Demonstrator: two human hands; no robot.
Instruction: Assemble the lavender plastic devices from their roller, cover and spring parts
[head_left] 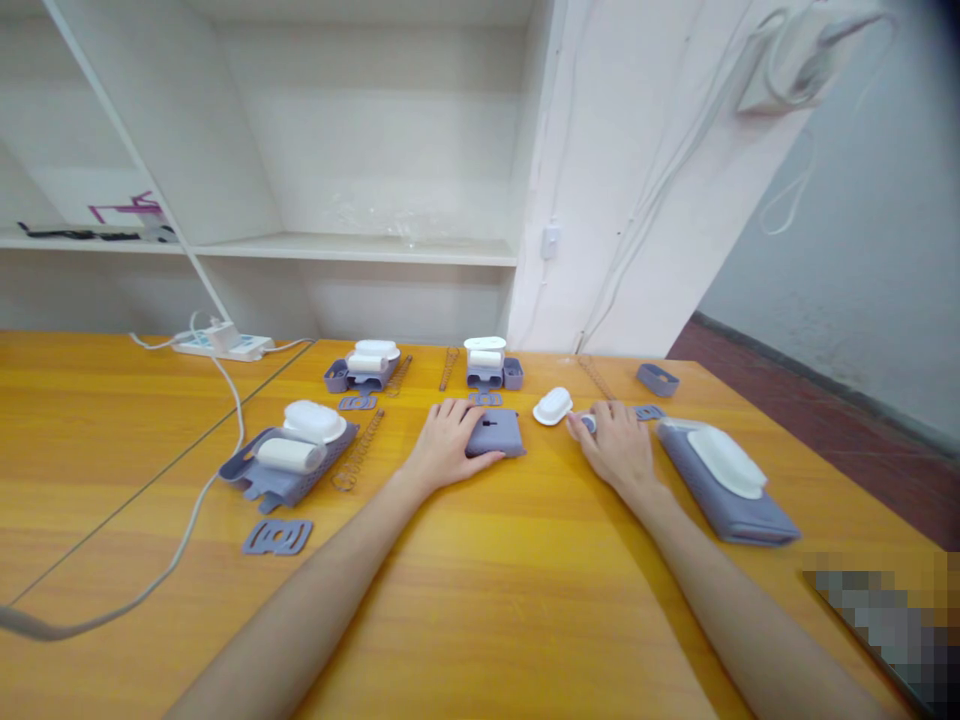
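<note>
My left hand (448,446) grips a grey-purple plastic housing (495,436) from its left side, thumb along the near edge and fingers at the far edge. The housing lies on the table and has a small dark slot on top. To its right, my right hand (619,448) closes over a small white cylinder (589,424); only one end shows past the fingers. A white oval cap (553,406) lies between the hands, just beyond the cylinder. Right of my right hand is a longer grey-purple housing (724,490) with a white oval piece (729,460) on top.
Similar part sets stand at the left (289,460), back left (366,367) and back middle (486,365), with springs (360,450) and flat slotted plates (277,537) near them. A power strip (225,345) trails a cable at left. A blurred dark object (885,630) lies at lower right.
</note>
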